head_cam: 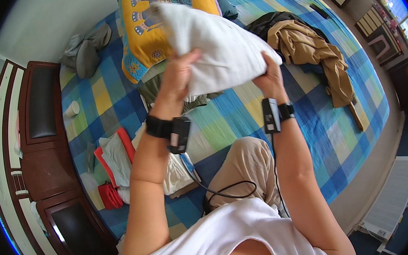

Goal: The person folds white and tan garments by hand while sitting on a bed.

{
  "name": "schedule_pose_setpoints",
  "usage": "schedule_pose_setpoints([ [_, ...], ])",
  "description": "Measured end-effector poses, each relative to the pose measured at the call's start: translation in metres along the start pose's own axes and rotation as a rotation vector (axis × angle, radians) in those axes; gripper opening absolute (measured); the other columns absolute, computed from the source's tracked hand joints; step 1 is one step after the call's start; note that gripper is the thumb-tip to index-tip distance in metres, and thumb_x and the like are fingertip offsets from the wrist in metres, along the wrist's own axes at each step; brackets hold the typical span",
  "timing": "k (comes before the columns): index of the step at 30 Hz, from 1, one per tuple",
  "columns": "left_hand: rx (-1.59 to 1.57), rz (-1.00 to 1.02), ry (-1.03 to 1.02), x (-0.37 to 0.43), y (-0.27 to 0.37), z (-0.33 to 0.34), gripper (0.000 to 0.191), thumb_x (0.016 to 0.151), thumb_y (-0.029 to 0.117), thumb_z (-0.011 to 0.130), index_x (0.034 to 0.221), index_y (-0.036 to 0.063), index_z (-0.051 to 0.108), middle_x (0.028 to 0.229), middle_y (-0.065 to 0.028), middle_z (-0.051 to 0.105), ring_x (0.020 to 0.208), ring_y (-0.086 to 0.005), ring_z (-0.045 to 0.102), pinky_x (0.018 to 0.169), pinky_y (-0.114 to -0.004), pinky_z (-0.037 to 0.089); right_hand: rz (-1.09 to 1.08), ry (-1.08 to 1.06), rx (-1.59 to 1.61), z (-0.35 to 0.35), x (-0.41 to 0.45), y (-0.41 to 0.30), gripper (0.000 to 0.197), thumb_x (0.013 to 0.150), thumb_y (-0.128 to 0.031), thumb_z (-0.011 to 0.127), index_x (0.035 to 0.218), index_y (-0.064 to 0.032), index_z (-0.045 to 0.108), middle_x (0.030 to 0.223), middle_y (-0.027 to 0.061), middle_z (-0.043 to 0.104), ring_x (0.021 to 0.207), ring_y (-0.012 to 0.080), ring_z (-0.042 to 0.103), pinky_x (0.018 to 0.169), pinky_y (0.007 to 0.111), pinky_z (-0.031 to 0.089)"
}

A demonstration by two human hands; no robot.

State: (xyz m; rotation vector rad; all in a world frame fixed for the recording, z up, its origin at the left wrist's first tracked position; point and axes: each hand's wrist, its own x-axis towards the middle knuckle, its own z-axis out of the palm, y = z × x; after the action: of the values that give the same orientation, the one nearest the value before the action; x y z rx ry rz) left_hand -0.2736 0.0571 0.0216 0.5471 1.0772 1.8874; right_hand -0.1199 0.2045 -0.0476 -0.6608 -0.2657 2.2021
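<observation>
Both my hands hold up a white cloth item [222, 48], perhaps a pillow or a folded garment, above the bed. My left hand [180, 69] grips its near left edge, thumb on top. At its right corner my right hand [270, 71] has hold of the edge. The item's far left end is blurred. Beneath it lies a dark green garment [152, 90], partly hidden. Beyond is a yellow cloth printed with elephants [143, 33]. A black device is strapped to each wrist, with a cable running down from it.
Checkered bedding [218, 122] spreads around me. Folded clothes [117, 161] and a white paper cup [72, 108] lie to the left, near the brown headboard [47, 168]. A tan garment [303, 44] and a wooden-handled brush [356, 116] are on the right. A white heater [391, 194] stands beside the bed.
</observation>
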Motion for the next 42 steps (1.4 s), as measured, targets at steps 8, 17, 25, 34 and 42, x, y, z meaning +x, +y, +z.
schedule_pose_setpoints([
  [8, 0.131, -0.049, 0.38, -0.008, -0.029, -0.192, 0.043, 0.082, 0.012, 0.051, 0.121, -0.0014, 0.039, 0.107, -0.0155, 0.055, 0.085, -0.0254, 0.06, 0.077, -0.035, 0.051, 0.101, 0.001, -0.23, -0.02, 0.026, 0.136, 0.041, 0.076, -0.01, 0.061, 0.113, -0.0039, 0.045, 0.109, 0.009, 0.054, 0.102, 0.0244, 0.051, 0.087, 0.042, 0.042],
  [17, 0.078, -0.372, 0.614, -0.028, -0.103, -0.289, 0.038, 0.084, 0.004, 0.046, 0.121, 0.0082, 0.04, 0.108, -0.013, 0.053, 0.093, -0.0268, 0.057, 0.076, -0.04, 0.05, 0.137, 0.391, -0.694, -0.086, 0.06, 0.152, 0.074, 0.07, -0.033, 0.07, 0.126, -0.0037, 0.032, 0.104, 0.0068, 0.047, 0.084, 0.0181, 0.048, 0.075, 0.041, 0.041],
  [25, -0.266, -0.35, 0.375, -0.023, -0.077, -0.264, 0.041, 0.084, 0.021, 0.054, 0.121, 0.0076, 0.044, 0.115, -0.0101, 0.053, 0.101, -0.0243, 0.055, 0.088, -0.04, 0.044, 0.264, 0.011, -0.837, -0.061, 0.073, 0.129, 0.038, 0.071, -0.023, 0.067, 0.101, -0.0059, 0.052, 0.078, 0.0009, 0.053, 0.067, 0.011, 0.048, 0.061, 0.027, 0.042],
  [34, 0.116, -0.205, 0.394, -0.015, -0.041, -0.255, 0.046, 0.077, 0.006, 0.054, 0.121, 0.0122, 0.042, 0.108, -0.0089, 0.054, 0.093, -0.0218, 0.056, 0.076, -0.037, 0.049, -0.038, -0.112, -0.796, -0.053, 0.027, 0.12, 0.031, 0.074, -0.016, 0.062, 0.101, -0.0045, 0.05, 0.08, 0.002, 0.055, 0.067, 0.0105, 0.05, 0.059, 0.024, 0.042],
  [42, 0.348, -0.548, 0.465, -0.027, -0.067, -0.286, 0.046, 0.08, 0.025, 0.059, 0.122, 0.0174, 0.043, 0.107, -0.0048, 0.055, 0.101, -0.0215, 0.051, 0.082, -0.044, 0.043, -0.026, 0.184, -1.071, -0.117, 0.052, 0.126, 0.038, 0.078, -0.019, 0.059, 0.109, -0.0015, 0.047, 0.078, 0.0046, 0.055, 0.066, 0.0136, 0.053, 0.058, 0.027, 0.045],
])
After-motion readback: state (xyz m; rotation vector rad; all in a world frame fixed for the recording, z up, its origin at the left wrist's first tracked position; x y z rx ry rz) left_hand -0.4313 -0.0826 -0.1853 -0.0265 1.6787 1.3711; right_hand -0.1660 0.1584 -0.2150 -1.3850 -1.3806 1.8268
